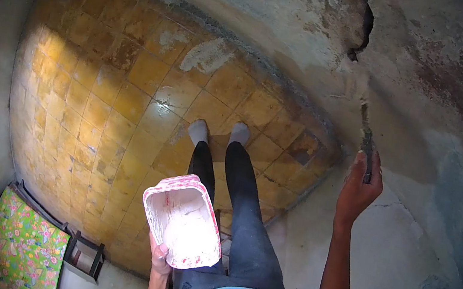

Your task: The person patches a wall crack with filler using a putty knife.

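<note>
My left hand grips the rim and side of a pink-edged tub, which is tilted in front of my legs. White paste lies inside the tub and smears its walls. On the right, my right hand is closed around the dark handle of a narrow scraper. The scraper's far end is at the stained wall, below a dark crack. Pale, smeared material shows on the wall around that end.
Yellow floor tiles lie under my feet, with worn pale patches. At the lower left are a green flowered cloth and a dark wooden frame. The wall meets the floor along a diagonal edge to the right of my feet.
</note>
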Available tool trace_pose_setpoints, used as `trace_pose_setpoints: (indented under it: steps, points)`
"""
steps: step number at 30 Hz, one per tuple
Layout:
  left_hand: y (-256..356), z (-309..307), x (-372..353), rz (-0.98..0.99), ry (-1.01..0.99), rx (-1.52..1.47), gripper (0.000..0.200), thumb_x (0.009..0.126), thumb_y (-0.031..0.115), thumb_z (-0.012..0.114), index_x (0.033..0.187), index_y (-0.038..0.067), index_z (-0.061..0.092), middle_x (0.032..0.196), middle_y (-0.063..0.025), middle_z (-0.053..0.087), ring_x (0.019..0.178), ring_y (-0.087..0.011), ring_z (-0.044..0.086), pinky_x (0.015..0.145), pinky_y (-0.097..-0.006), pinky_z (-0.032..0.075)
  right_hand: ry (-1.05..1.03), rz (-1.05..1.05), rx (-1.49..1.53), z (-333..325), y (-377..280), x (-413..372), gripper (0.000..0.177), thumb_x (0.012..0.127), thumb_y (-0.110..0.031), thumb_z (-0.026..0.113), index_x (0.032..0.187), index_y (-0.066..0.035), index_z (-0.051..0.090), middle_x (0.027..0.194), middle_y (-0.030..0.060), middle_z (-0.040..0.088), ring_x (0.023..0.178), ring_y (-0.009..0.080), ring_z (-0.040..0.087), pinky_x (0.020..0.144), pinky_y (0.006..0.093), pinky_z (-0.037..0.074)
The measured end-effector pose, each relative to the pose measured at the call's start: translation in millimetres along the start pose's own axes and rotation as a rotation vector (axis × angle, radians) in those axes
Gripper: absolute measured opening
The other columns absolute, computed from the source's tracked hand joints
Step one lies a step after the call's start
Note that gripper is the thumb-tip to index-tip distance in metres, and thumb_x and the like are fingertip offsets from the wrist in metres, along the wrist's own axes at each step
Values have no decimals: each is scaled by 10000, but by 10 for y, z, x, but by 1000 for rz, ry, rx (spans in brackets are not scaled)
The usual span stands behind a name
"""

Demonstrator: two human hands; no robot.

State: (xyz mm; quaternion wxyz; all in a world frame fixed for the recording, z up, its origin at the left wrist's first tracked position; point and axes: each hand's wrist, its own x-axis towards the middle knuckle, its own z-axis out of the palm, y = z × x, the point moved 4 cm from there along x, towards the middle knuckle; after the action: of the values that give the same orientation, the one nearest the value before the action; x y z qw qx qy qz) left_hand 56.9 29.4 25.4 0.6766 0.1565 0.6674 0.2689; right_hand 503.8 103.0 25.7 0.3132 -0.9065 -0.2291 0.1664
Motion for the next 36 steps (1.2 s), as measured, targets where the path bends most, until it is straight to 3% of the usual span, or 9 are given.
trace_pose_setpoints:
  steps: [3,5,8,11,14,20,29,32,36]
  points:
    - [115,105,12,-114,-17,10,1093,696,492,721,1488,-24,172,1474,-186,330,1353,-305,370,1130,-414,296,-115,-15,-53,34,28,-6,440,960,-228,591,1250,102,573,1212,223,628,1108,272,605,956,357,460]
    - [61,49,27,-20,-22,2,952,766,459,676,1452,-43,248,1413,-193,426,1271,-311,479,1079,-429,391,-172,33,-19,186,36,111,449,957,-230,592,1253,108,567,1224,232,623,1121,277,601,974,359,449]
    - [67,23,34,21,-24,-2,858,815,448,642,1426,-53,307,1372,-193,485,1222,-306,539,1046,-430,443,-56,-69,-84,304,79,206,397,945,-174,616,1260,64,579,1020,73,650,851,117,588,752,266,478]
    - [56,-19,29,29,-18,10,824,834,452,628,1411,-60,337,1348,-187,510,1204,-294,554,1032,-417,452,-38,-11,-11,295,14,151,389,955,-169,599,1268,60,576,1039,88,648,856,127,592,761,273,482]
    - [110,35,25,63,-16,14,805,845,452,620,1397,-72,357,1325,-184,533,1183,-282,571,1018,-404,462,0,32,2,269,42,74,403,966,-186,567,1281,66,561,1187,218,633,1085,265,610,937,369,465]
    - [-40,-170,23,46,-48,8,791,863,463,605,1395,-72,368,1329,-184,533,1181,-272,573,1015,-395,462,76,-36,-32,229,-4,-181,404,965,-179,569,1281,72,556,1206,221,631,1091,278,617,964,380,450]
    - [73,-77,74,52,-60,55,801,856,476,612,1395,-65,369,1321,-185,540,1163,-276,586,988,-395,485,-25,31,151,469,-287,42,378,957,-158,569,1255,74,574,1189,226,637,1095,289,616,960,368,453]
    - [59,-88,74,57,-64,40,790,855,474,614,1386,-62,381,1314,-182,544,1158,-274,588,982,-395,490,37,6,3,374,-262,18,339,953,-119,576,1239,62,596,954,49,630,823,90,539,745,242,449]
    - [30,-161,71,27,-42,48,800,843,482,630,1377,-62,387,1300,-178,553,1151,-273,592,976,-398,494,76,-33,9,269,-231,-117,349,945,-128,585,1234,69,597,1000,90,640,886,134,563,782,275,453]
